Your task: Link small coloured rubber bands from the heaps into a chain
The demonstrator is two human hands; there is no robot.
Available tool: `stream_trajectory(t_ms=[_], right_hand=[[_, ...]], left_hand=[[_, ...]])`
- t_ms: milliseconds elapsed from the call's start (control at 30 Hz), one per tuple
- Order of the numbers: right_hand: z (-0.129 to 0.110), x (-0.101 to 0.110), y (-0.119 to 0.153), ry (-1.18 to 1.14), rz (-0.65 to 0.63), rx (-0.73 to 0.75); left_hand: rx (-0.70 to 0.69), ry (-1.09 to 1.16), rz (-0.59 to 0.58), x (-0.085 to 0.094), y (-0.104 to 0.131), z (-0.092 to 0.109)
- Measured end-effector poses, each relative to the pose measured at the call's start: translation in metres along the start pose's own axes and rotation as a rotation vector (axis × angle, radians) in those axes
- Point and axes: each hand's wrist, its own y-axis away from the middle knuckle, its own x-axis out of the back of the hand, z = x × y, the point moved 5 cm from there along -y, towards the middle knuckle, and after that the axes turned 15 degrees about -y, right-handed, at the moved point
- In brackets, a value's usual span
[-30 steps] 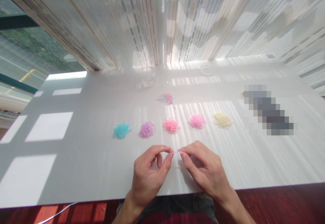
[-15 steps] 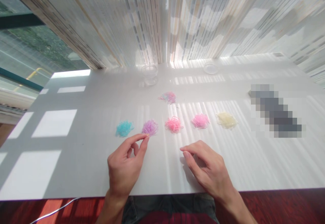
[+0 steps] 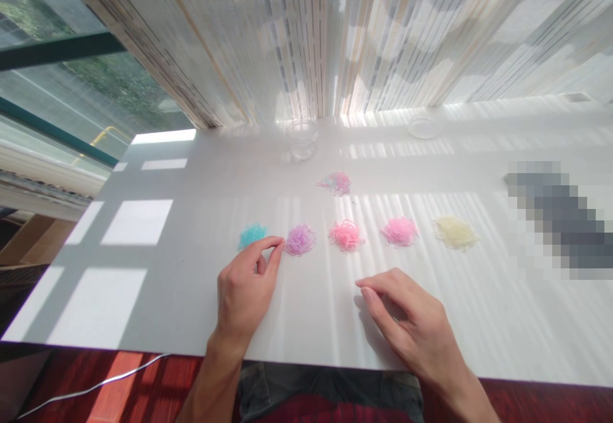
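Small piles of thin bands lie in a row on the white table (image 3: pixel 201 301): teal (image 3: pixel 253 234), purple (image 3: pixel 301 239), coral pink (image 3: pixel 346 236), pink (image 3: pixel 400 231) and pale yellow (image 3: pixel 456 232). Behind the row sits a mixed pile (image 3: pixel 338 183). My left hand (image 3: pixel 251 282) is pinched between the teal and purple piles, its fingertips at the purple pile's left edge; whatever they hold is too small to make out. Nearer the front, my right hand (image 3: pixel 409 314) hovers below the coral and pink piles, thumb and index finger slightly apart, with nothing visible between them.
A clear round container (image 3: pixel 302 138) stands at the back by the curtain (image 3: pixel 249 39). A clear round lid (image 3: pixel 424 128) lies farther right. On the right is a blurred dark object (image 3: pixel 565 218). A white cable (image 3: pixel 105 381) runs across the red floor.
The view has shifted, so the table's contents appear farther right. My left hand has moved leftward relative to the purple pile, toward the teal one. My right hand keeps much the same pose.
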Motion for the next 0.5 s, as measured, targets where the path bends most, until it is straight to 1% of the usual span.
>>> stream_trajectory(t_ms=[67, 200, 267, 367, 500], right_hand=[[0.000, 0.000, 0.000, 0.000, -0.003, 0.000], [0.001, -0.001, 0.001, 0.004, -0.010, 0.002], [0.002, -0.001, 0.001, 0.003, -0.013, -0.001], [0.003, -0.002, 0.002, -0.003, -0.019, -0.005], [0.002, -0.002, 0.003, -0.001, -0.026, 0.005]], left_hand=[[-0.087, -0.035, 0.000, 0.002, -0.004, 0.000], [-0.371, -0.114, -0.043, 0.007, -0.019, 0.006], [-0.455, -0.165, -0.061, 0.009, -0.029, 0.005], [-0.508, -0.183, -0.100, 0.008, -0.040, 0.003], [-0.513, -0.134, -0.171, 0.002, -0.043, 0.001]])
